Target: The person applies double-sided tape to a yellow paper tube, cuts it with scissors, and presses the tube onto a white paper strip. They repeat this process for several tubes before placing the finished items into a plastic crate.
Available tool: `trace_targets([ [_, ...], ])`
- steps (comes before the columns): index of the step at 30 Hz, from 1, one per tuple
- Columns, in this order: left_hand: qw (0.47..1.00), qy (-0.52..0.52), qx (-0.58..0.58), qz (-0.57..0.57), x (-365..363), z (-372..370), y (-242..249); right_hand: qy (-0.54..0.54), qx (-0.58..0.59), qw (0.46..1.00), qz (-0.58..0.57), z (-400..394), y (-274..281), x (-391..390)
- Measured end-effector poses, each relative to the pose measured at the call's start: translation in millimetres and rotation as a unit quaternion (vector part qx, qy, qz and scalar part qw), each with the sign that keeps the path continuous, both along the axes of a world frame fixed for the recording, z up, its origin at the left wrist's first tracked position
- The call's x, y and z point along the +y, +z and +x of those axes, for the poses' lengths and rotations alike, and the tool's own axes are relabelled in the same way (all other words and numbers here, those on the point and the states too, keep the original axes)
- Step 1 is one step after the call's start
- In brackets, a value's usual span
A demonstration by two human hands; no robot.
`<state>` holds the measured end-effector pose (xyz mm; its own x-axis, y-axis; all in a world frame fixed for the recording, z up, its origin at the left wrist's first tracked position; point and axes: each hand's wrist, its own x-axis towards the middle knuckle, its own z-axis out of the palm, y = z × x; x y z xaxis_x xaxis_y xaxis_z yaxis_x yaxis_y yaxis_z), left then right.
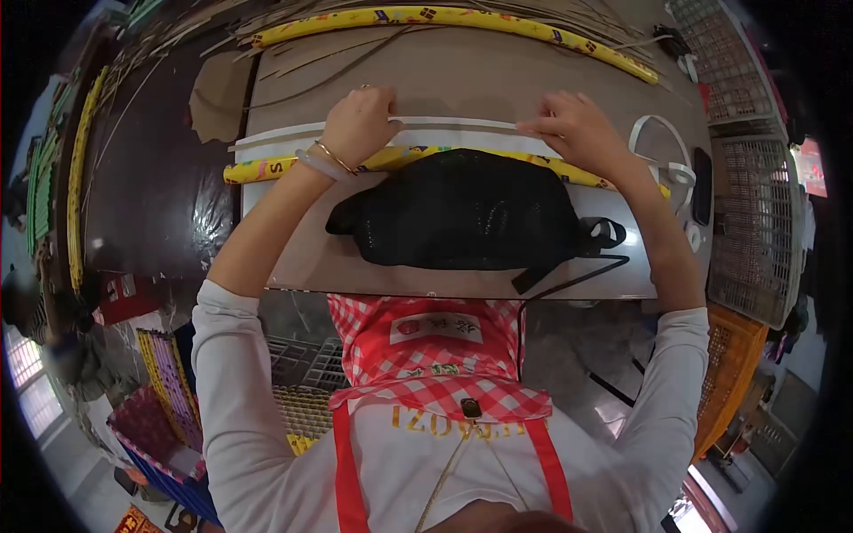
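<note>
Your left hand (pixel 358 124) is curled into a loose fist, its fingers (pixel 378 99) closed down onto the white strip (pixel 458 124) near that strip's left part. Your right hand (pixel 577 131) is flatter, the fingers (pixel 544 124) stretched toward the left and pinching or pressing the same strip; whether they grip around it or only press on it cannot be told.

The white strip is long, thin and pale, and its long axis runs left to right across the tabletop (pixel 462 75), stretched between your two hands. Just beside it, on your side, lies a yellow printed tube (pixel 267 169), running parallel and passing under both wrists.

Nearer to you, a black mesh bag (pixel 462 213) rests flat on the tabletop, its strap (pixel 569 275) trailing off to the right. A second yellow printed tube (pixel 462 19) curves along the far edge. White loops (pixel 662 147) lie by your right forearm, and wire baskets (pixel 755 222) stand to the right.
</note>
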<state>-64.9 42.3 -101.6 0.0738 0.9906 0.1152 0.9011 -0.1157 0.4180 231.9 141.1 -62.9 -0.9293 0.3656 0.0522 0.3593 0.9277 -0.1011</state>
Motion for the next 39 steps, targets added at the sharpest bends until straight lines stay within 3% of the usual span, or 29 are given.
trace_targets([
  [5, 0.999, -0.027, 0.027, -0.026, 30, 30, 11, -0.007, -0.044, 0.999, -0.004, -16, -1, -5],
  [8, 0.995, -0.057, -0.019, -0.082, 48, 60, 20, 0.030, -0.020, 0.999, 0.032, -24, -15, -2],
  [20, 0.974, -0.064, 0.123, -0.181, 66, 97, 12, 0.050, -0.050, 0.995, 0.075, -12, -20, 0],
  [35, 0.981, -0.091, 0.092, -0.145, 59, 93, 16, 0.005, -0.032, 0.997, 0.073, 54, -14, 10],
  [38, 0.981, -0.090, 0.102, -0.135, 56, 99, 22, -0.033, -0.086, 0.994, 0.063, 66, 0, 6],
  [39, 0.981, -0.094, 0.103, -0.132, 56, 100, 22, -0.069, -0.028, 0.995, 0.069, 75, 1, 5],
])
